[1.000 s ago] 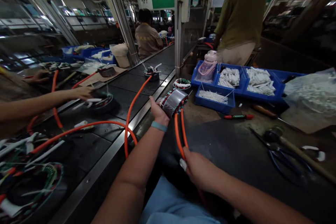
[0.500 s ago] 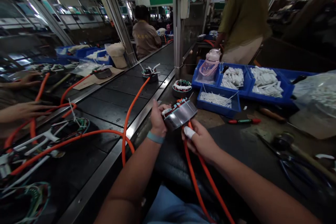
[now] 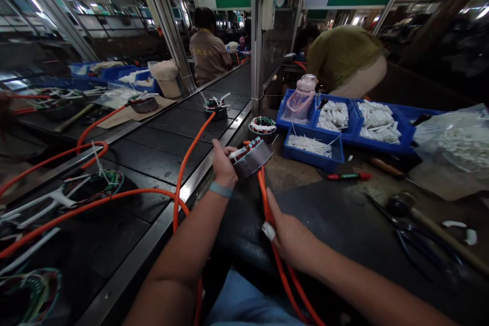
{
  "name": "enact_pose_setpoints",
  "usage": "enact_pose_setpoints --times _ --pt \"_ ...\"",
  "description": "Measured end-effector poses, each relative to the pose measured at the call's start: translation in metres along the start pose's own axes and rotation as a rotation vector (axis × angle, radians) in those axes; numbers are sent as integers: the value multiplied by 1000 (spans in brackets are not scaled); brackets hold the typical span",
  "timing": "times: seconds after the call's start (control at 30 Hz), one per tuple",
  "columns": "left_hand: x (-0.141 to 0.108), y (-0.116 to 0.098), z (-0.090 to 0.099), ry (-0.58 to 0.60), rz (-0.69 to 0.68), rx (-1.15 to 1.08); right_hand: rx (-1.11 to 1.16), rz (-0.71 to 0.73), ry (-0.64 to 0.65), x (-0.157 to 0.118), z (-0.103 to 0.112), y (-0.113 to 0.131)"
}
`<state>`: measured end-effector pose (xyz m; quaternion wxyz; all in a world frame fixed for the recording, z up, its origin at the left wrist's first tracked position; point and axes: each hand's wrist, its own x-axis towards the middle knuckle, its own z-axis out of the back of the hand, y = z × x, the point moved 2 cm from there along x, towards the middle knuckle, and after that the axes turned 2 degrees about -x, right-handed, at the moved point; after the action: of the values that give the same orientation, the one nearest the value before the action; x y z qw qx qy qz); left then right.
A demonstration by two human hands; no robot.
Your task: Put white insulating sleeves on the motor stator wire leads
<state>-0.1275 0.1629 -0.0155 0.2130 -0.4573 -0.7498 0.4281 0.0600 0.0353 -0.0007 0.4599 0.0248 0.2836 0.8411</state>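
Observation:
My left hand (image 3: 224,165) is closed on a motor stator (image 3: 254,157), a grey metal ring with windings along its upper edge, held tilted. From under the stator an orange tube (image 3: 263,188) hangs in two strands towards my lap. My right hand (image 3: 288,234), with a white wrap on one finger, is wrapped round the orange strands below the stator. Just beyond, another stator (image 3: 262,126) with white and green windings rests on the bench.
Blue bins (image 3: 317,155) of white sleeves stand beyond right. A red marker (image 3: 349,177), pliers (image 3: 412,244) and a hammer (image 3: 439,224) lie on the right bench. Left runs a conveyor (image 3: 153,137) carrying stators with orange tubes. A co-worker (image 3: 346,58) bends over behind the bins.
My right hand has slid down from beside the stator along the orange strands. The stator has shifted slightly left. The co-worker behind the bins has bent down, and the hands at left have drawn back.

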Motion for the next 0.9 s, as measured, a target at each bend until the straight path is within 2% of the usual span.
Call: enact_pose_setpoints --times 0.07,0.13,0.27,0.33,0.4,0.43,0.5,0.57,0.6,0.63,0.7,0.77,0.83,0.87,0.9 --pt "18 -4 -6 35 -158 184 -118 -30 33 -2 -6 0" --pt "30 -5 -15 130 -273 362 -208 -30 69 1 -8 2" --pt "43 -18 -24 346 -373 631 -216 35 65 17 -6 0" --pt "54 -39 -14 356 -417 706 -119 74 47 24 -8 -8" --pt "69 -67 8 262 -444 787 46 123 9 29 -12 -21" --pt "76 -80 23 199 -415 828 143 137 -21 30 -15 -29" --pt "88 -97 53 95 -154 910 313 131 -92 31 -22 -44" --pt "90 -106 73 97 45 912 395 118 -189 32 -25 -51" --pt "88 -109 77 119 97 886 407 130 -232 34 -24 -50" --pt "83 -110 75 144 117 855 419 153 -264 36 -23 -46" --pt "71 -109 57 174 118 771 520 211 -258 44 -17 -26" --pt "60 -104 26 223 66 671 805 271 -78 57 -11 3" --pt "55 -95 -6 364 -29 602 1193 305 198 68 -7 33" --pt "56 -89 -18 451 -88 719 1370 298 303 71 -5 44" --pt "60 -83 -26 517 -164 919 1509 280 355 72 -3 50"
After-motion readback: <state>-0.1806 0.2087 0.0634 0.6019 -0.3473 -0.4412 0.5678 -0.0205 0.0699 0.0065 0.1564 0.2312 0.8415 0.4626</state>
